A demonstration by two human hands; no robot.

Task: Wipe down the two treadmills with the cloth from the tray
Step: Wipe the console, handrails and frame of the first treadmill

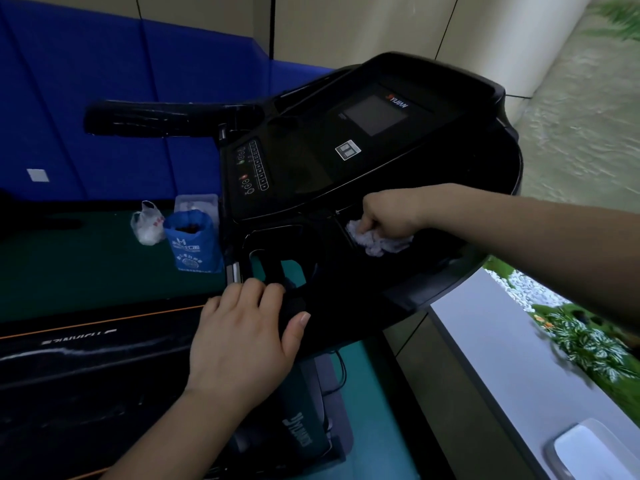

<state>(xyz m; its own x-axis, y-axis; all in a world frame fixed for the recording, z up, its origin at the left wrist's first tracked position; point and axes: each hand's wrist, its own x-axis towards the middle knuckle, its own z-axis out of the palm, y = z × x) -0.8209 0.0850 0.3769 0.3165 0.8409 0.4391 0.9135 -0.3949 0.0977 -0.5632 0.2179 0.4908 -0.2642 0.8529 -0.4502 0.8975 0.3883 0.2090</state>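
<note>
A black treadmill console [346,161] with a small screen fills the middle of the view. My right hand [388,216] grips a crumpled white cloth [377,242] and presses it on the console's lower right ledge. My left hand [242,337] holds the console's near handgrip, fingers curled over its top and thumb along its side. The treadmill's belt [69,358] runs off to the lower left. A white tray [588,452] lies on the grey sill at the bottom right.
A blue bag [192,242], a white plastic bag [147,225] and a clear box [197,202] stand on the green floor left of the console. Blue padding covers the wall at left. A window sill with plants outside runs along the right.
</note>
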